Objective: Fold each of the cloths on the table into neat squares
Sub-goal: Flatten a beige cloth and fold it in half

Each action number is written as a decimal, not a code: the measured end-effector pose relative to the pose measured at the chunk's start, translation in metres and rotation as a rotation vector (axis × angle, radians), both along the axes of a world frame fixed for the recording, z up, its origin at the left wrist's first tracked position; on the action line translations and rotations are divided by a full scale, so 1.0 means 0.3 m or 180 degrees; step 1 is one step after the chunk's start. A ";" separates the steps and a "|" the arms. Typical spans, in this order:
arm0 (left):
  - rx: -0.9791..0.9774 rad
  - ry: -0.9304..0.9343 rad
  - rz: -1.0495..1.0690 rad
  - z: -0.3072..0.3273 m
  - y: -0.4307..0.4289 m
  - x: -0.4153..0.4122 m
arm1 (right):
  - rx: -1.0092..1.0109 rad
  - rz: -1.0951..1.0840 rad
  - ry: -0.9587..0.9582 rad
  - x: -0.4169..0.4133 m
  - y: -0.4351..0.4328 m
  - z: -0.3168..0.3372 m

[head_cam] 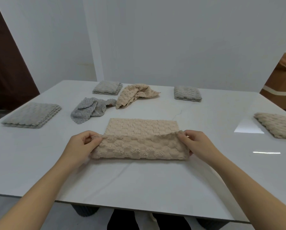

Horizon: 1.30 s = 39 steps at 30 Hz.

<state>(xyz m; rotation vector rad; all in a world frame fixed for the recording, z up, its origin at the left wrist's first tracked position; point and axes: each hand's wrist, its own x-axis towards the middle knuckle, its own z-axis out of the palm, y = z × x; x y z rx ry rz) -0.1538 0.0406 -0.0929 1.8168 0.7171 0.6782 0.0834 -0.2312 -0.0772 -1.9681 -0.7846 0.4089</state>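
Observation:
A beige textured cloth (141, 128) lies in the middle of the white table (139, 180). Its near edge is lifted and rolled over toward the far edge. My left hand (80, 146) pinches the near left corner, and my right hand (197, 143) pinches the near right corner. Beyond it lie a crumpled grey cloth (90, 111) and a crumpled beige cloth (135, 94). Folded grey cloths sit at the left (32, 115), far centre (107, 87) and far right (187, 93). A folded beige cloth (278, 124) rests at the right edge.
The table's near edge runs below my forearms, with dark table legs (85, 210) under it. A brown cardboard box (283, 87) stands beyond the right side. A white wall rises behind the table.

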 end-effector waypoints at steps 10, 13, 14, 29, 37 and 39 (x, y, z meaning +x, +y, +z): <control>0.0517 0.0391 0.0412 0.019 0.099 0.248 | -0.0123 -0.0837 -0.0667 0.116 0.141 -0.021; 0.0862 0.0773 0.0435 0.015 0.123 0.318 | -0.0222 -0.0959 -0.0734 0.165 0.177 -0.046; 0.0947 0.0875 0.0448 0.011 0.133 0.339 | -0.0288 -0.0986 -0.0779 0.179 0.188 -0.052; 0.2331 0.1474 0.0762 -0.081 0.200 0.442 | -0.1331 -0.1098 -0.1954 0.254 0.265 -0.117; 0.2167 0.1456 0.0292 -0.085 0.251 0.423 | -0.0947 -0.0388 -0.2136 0.272 0.251 -0.117; 0.2121 0.1363 0.0082 -0.075 0.248 0.415 | -0.0930 -0.0228 -0.2053 0.273 0.253 -0.115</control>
